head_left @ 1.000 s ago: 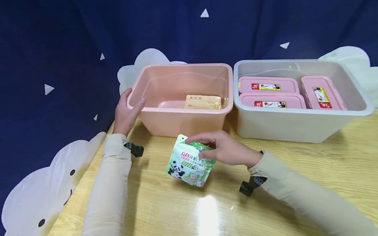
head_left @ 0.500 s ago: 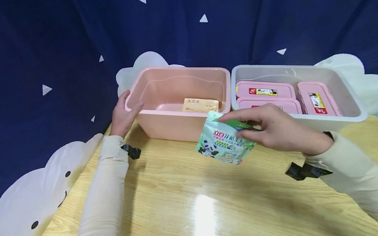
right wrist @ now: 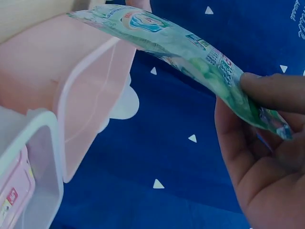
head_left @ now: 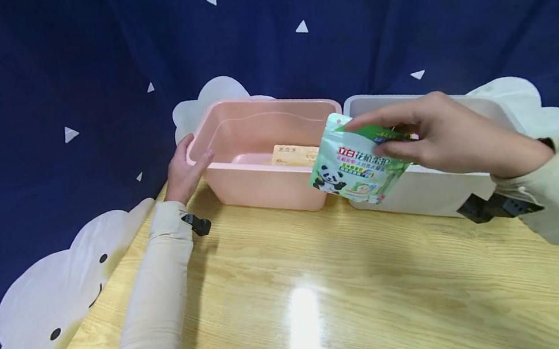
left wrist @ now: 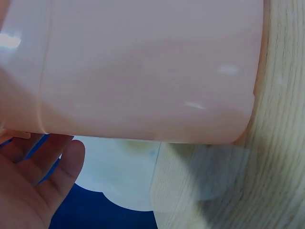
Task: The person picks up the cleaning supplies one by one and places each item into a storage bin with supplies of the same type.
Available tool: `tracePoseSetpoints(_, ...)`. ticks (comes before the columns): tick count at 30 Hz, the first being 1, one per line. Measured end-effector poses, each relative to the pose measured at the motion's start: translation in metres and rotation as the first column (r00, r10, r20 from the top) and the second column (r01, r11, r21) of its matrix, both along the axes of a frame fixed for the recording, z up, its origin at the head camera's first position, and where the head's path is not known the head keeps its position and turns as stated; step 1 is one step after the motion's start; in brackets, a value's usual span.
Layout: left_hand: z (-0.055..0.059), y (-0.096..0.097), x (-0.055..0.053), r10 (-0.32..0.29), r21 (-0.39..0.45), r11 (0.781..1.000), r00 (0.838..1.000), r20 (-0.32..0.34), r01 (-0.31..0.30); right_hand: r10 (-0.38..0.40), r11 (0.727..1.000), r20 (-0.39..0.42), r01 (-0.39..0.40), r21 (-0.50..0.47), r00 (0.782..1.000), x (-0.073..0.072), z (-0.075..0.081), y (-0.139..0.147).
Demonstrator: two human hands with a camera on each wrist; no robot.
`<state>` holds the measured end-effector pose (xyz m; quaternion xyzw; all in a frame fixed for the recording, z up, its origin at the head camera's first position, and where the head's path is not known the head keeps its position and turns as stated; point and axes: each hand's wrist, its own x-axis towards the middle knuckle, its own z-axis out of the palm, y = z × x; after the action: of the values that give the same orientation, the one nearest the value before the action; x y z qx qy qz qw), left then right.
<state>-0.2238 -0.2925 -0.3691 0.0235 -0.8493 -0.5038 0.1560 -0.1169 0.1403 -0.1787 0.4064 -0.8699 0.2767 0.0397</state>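
Observation:
Up in the air, my right hand [head_left: 455, 132] pinches a light green, panda-printed plastic pouch [head_left: 356, 162] between thumb and fingers along its upper right side. The pouch hangs tilted before the adjoining ends of two bins. Its edge and bent shape show in the right wrist view, where my thumb presses one face of the pouch [right wrist: 190, 59]. At the far left, my left hand [head_left: 185, 171] grips the left end of the pink plastic bin [head_left: 265, 185], thumb over the rim. A tan, printed packet [head_left: 294, 155] lies inside that bin, partly hidden by the pouch.
A pale grey bin [head_left: 418, 192] stands right of the pink one, partly covered by my right hand. Inside it a pink lidded box [right wrist: 16, 188] shows in the right wrist view. Both bins sit on the wooden table [head_left: 249, 271], before a dark blue curtain [head_left: 262, 37].
My right hand has raised the pouch from low over the table in front of the pink bin, up and to the right. My left hand keeps its place at the pink bin's end.

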Motion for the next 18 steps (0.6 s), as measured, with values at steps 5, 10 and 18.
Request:
tracePoseSetpoints(5,0.002,0.002,-0.002,0.004,-0.003,1.000,1.000,0.011,-0.003,0.005,1.000,-0.017,-0.004,0.018,1.000,0.000,0.007,0.004)
tracePoseSetpoints(10,0.003,0.001,0.000,0.008,-0.002,1.000,1.000,0.010,-0.008,-0.044,0.998,0.037,0.042,0.042,0.998,-0.002,0.015,0.002)
tracePoseSetpoints(18,0.003,-0.001,0.001,0.009,-0.013,1.000,1.000,0.017,-0.008,-0.030,0.999,0.078,0.027,0.041,0.997,-0.006,0.021,-0.006)
